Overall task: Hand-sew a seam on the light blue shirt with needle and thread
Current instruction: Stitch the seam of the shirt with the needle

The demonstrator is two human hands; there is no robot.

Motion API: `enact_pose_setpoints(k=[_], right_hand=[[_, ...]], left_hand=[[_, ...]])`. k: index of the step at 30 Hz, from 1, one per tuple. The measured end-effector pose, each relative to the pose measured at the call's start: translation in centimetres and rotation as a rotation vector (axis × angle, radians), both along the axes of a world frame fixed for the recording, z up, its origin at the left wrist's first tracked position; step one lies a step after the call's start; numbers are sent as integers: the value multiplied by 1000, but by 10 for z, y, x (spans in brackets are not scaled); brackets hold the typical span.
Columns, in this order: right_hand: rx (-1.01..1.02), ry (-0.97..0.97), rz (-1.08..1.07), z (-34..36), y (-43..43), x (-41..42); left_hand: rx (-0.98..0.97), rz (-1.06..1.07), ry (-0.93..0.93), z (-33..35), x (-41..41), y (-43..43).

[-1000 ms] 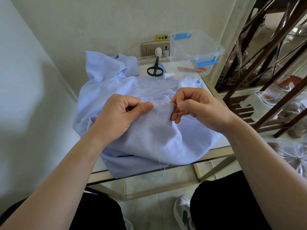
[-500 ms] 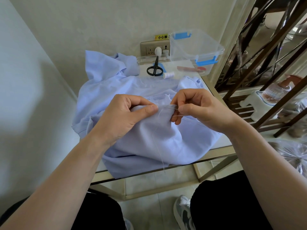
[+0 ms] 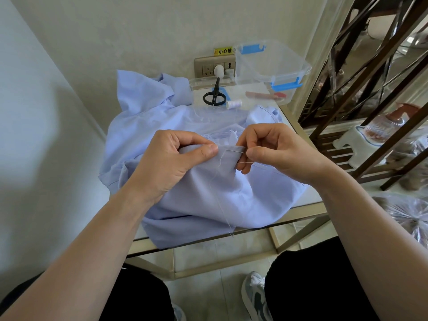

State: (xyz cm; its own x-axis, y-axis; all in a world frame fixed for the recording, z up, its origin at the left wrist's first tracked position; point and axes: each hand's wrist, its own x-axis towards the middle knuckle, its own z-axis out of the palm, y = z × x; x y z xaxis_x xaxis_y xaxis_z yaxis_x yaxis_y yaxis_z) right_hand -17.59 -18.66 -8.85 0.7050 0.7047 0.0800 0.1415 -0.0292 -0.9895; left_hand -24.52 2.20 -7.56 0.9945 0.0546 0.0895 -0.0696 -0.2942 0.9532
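On the small table (image 3: 303, 208) the light blue shirt (image 3: 254, 200) lies bunched, its near edge hanging over the rim. The left hand (image 3: 169, 163) pinches a raised fold of it between thumb and curled fingers. Just to the right, the right hand (image 3: 275, 149) pinches the needle (image 3: 234, 150), which lies against that fold, and white thread (image 3: 220, 195) trails down. Scissors (image 3: 214, 96) and a spool (image 3: 234, 103) lie at the far end.
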Motion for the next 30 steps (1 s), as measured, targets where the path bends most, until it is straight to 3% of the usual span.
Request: enact_pose_setpoints(k=[30], right_hand=[[-167, -102, -52, 1, 3, -3]], left_hand=[[119, -10, -55, -4, 0, 1]])
